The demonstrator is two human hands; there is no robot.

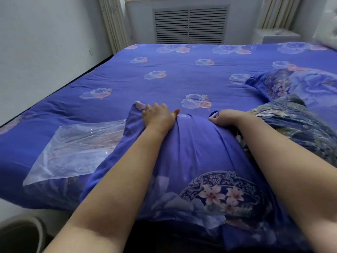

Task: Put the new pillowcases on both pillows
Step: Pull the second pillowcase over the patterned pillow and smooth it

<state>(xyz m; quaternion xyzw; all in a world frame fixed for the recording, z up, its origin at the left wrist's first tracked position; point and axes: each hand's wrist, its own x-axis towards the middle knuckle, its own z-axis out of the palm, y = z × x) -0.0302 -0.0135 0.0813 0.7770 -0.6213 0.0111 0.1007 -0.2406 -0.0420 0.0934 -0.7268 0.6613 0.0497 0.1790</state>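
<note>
A pillow in a blue floral pillowcase (197, 157) lies on the near edge of the bed, its far end towards the middle. My left hand (157, 116) grips the far left part of that pillowcase, fingers curled over the edge. My right hand (223, 117) pinches the far edge of the same pillowcase near its middle. A second pillow in a matching blue floral case (299, 84) lies at the right. A darker patterned cloth (295, 128), perhaps an old pillowcase, is bunched between them under my right forearm.
A clear plastic bag (76, 148) lies flat on the blue floral bedspread (164, 70) left of the pillow. A white wall runs along the bed's left side. A vented radiator cover (189, 26) and a white bedside table (277, 35) stand beyond the bed. A round bin (20, 234) sits at bottom left.
</note>
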